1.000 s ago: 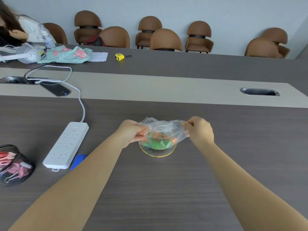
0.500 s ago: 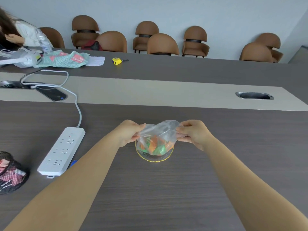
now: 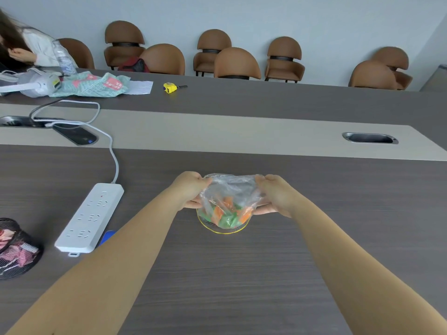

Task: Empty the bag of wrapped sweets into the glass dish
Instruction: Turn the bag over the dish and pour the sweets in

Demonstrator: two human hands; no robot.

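A clear plastic bag [image 3: 229, 189] holding orange and green wrapped sweets [image 3: 226, 215] hangs right over a small glass dish [image 3: 223, 231] with a yellow rim, on the dark wooden table. My left hand [image 3: 191, 189] pinches the bag's left side. My right hand [image 3: 274, 194] pinches its right side. The bag's bottom rests in or just above the dish and hides most of it; only the near rim shows.
A white power strip [image 3: 90, 217] with its cable lies to the left, a blue object [image 3: 106, 236] beside it. A black mesh basket [image 3: 14, 249] sits at the left edge. Farther back lie a phone [image 3: 76, 136], a yellow tape measure [image 3: 170, 88] and a seated person [image 3: 21, 49].
Both hands first drew closer together, then apart again, holding the bag upright over the dish. The sweets have settled lower in the bag.
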